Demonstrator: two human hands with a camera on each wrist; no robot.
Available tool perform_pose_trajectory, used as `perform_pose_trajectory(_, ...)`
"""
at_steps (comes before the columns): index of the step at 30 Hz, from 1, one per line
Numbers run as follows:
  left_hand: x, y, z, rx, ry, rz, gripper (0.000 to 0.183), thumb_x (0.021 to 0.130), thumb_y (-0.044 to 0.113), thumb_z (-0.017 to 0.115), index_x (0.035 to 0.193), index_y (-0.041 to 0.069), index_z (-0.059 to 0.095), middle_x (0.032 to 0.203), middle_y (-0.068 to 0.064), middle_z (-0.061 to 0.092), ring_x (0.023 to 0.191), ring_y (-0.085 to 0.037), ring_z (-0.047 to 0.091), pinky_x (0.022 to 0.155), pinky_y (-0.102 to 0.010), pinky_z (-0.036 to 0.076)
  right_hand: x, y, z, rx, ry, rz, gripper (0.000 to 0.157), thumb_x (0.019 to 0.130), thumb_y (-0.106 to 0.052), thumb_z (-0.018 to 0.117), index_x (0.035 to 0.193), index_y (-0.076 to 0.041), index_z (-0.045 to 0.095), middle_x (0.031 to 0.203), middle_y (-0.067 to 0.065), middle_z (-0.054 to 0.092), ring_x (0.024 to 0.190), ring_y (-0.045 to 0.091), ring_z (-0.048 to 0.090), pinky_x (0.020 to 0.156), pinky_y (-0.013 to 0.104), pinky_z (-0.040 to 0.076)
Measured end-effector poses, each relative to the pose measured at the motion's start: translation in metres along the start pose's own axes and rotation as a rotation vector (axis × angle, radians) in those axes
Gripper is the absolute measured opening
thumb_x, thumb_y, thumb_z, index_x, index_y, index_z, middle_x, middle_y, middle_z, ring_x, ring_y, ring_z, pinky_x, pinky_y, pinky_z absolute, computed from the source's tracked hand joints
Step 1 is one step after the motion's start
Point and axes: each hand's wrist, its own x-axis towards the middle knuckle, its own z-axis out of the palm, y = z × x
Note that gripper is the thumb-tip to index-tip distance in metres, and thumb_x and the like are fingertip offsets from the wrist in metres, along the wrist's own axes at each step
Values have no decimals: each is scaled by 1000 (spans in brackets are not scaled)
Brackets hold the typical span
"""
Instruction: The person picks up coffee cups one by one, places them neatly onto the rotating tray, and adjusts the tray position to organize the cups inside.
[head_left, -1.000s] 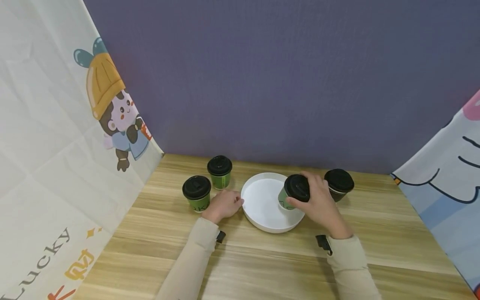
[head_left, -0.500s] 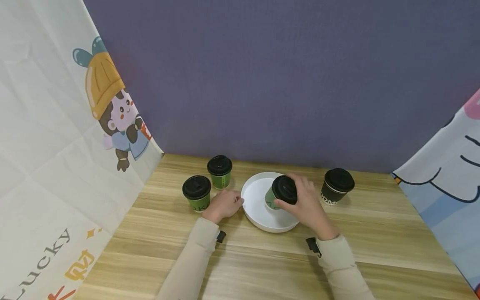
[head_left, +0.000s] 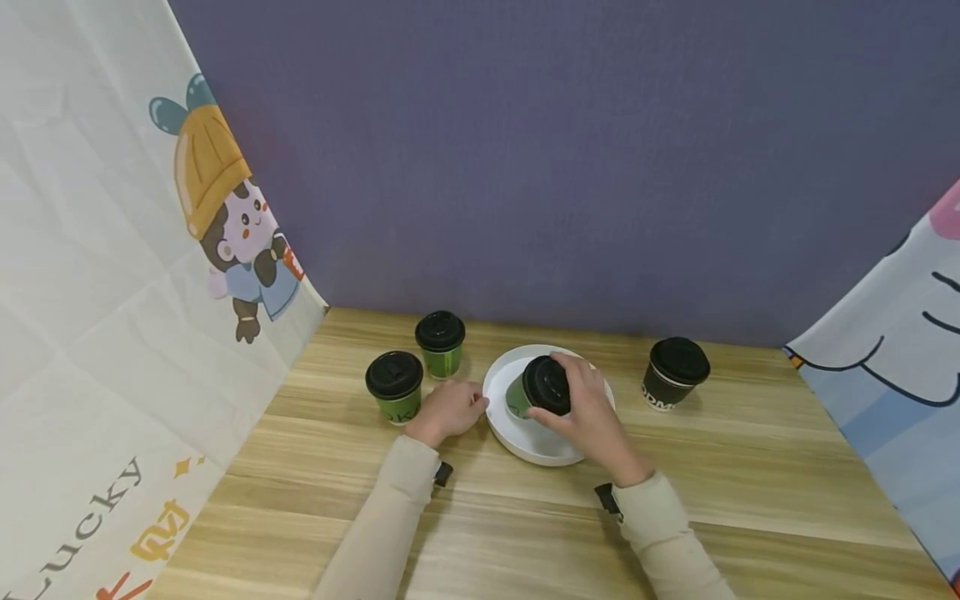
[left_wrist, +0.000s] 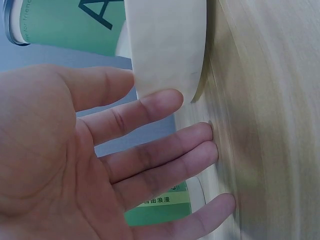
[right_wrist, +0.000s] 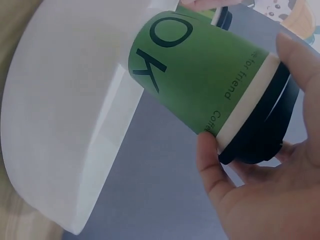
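In the head view, my right hand (head_left: 594, 419) grips a green paper cup (head_left: 517, 399) around its black lid (head_left: 546, 383). The cup tilts over the left part of a round white tray (head_left: 531, 452). Seen from the right wrist, the thumb and fingers span the lid and the upper band of the green cup (right_wrist: 200, 70), which bears dark letters. My left hand (head_left: 447, 410) rests at the tray's left edge. In the left wrist view, its fingers (left_wrist: 120, 122) are extended, with the thumb and index finger at the outer wall of the tray (left_wrist: 167, 45).
Left of the tray stand two lidded green cups, a nearer one (head_left: 396, 392) beside my left hand and a farther one (head_left: 441, 346). To the right stands a black lidded cup (head_left: 670, 379). A purple-grey panel (head_left: 525, 167) backs the wooden table (head_left: 510, 533).
My right hand has moved left with the green cup, from the tray's right side to its left half. The black cup on the right shows fully now. My left hand has stayed in place.
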Motion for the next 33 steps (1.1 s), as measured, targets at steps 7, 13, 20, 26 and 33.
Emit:
perform_pose_trajectory(7, 0, 1, -1, -8, 15, 19, 23, 102, 25, 59, 83, 17, 68, 71, 2, 60, 66, -16, 54, 63, -32, 44, -1, 1, 8, -24, -3, -23, 94, 80, -38, 88, 153, -8, 36, 149, 18, 46, 120, 43, 47, 98, 58, 46)
perform_pose_trajectory(13, -1, 1, -1, -10, 11, 15, 23, 102, 26, 59, 82, 17, 67, 71, 2, 60, 66, -16, 54, 63, -32, 43, -1, 0, 10, -50, -9, -32, 90, 82, -37, 86, 153, -11, 38, 150, 18, 45, 118, 43, 47, 97, 57, 48)
perform_pose_trajectory(20, 0, 0, 1, 2, 10, 10, 23, 102, 28, 59, 83, 18, 68, 73, 3, 62, 67, -16, 55, 65, -33, 45, -2, -4, 14, -76, -37, -2, 89, 88, -41, 80, 158, -10, 34, 157, 21, 38, 118, 45, 48, 90, 58, 51)
perform_pose_trajectory(26, 0, -1, 2, 5, 6, 6, 22, 102, 28, 59, 84, 18, 68, 71, 3, 61, 66, -16, 55, 63, -33, 44, -2, -7, 18, -91, -57, 25, 88, 92, -44, 74, 161, -15, 29, 161, 19, 32, 119, 44, 48, 85, 55, 53)
perform_pose_trajectory(33, 1, -1, 2, 10, 15, 12, 23, 102, 29, 58, 82, 20, 68, 73, 3, 63, 69, -17, 57, 65, -34, 46, -3, -10, 20, -118, -68, 35, 87, 95, -46, 70, 164, -24, 22, 164, 19, 28, 118, 46, 50, 79, 51, 52)
